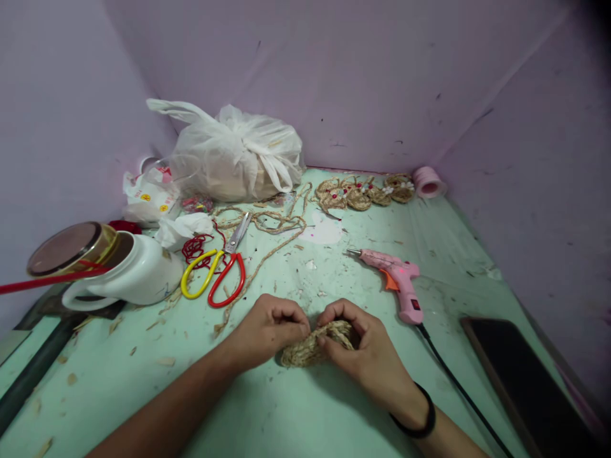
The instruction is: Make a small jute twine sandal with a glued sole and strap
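Note:
Both my hands meet over a small coiled jute rope piece (310, 346) on the pale green table (267, 407). My left hand (272, 327) is curled, fingertips pinching the coil's left end. My right hand (363, 346) is closed around the coil's right side, thumb pressing on its top. A black band circles my right wrist. Loose jute rope (267, 232) trails from the far table toward my hands.
A pink glue gun (398, 283) with a black cord lies right of my hands. Yellow-and-red scissors (217, 270), a white jug (133, 270), a tied white plastic bag (238, 156), finished jute coils (363, 192), a pink tape roll (428, 182) and a dark tablet (529, 381) stand around. Purple walls enclose the table.

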### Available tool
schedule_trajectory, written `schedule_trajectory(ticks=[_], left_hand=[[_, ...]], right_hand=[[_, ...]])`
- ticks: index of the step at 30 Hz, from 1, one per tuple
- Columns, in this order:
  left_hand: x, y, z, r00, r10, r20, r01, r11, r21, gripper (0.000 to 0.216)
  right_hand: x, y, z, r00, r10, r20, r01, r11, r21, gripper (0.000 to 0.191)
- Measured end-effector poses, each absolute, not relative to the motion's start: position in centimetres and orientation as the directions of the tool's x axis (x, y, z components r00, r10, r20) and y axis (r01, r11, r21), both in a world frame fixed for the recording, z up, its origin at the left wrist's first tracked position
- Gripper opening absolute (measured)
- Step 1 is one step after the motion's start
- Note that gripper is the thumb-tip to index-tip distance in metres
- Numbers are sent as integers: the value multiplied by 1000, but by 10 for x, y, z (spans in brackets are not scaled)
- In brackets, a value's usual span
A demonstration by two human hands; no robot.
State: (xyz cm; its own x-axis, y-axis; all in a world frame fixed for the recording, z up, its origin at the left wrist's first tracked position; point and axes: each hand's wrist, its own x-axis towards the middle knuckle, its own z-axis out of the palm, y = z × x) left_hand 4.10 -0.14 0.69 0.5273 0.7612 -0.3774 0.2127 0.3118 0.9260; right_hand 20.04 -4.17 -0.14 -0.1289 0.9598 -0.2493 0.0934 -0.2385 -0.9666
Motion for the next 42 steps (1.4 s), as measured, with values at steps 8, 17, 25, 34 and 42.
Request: schedule_trajectory(ticks=[8,17,25,34,42], left_hand=[[39,16,3,599,516,-612,343,525,779,9],[40,16,12,599,513,-615,540,308,783,7],[44,12,19,677,607,-416,548,-39,835,20],[48,-21,13,569,822,-31,615,-401,679,14],[45,-28,8,580,813,43,607,-468,643,9]], right_hand=[[200,-44,-4,-202,950,-239,87,-225,-970,13],[199,-42,-9,-194,957,-216,153,-188,-970,16],[198,-46,-6,-189,964,-186,159,-157,-975,15],[200,-51,-12,-221,961,-166,108,-145,-984,18],[204,-49,-13,-284,948,-146,45,-139,-989,18]])
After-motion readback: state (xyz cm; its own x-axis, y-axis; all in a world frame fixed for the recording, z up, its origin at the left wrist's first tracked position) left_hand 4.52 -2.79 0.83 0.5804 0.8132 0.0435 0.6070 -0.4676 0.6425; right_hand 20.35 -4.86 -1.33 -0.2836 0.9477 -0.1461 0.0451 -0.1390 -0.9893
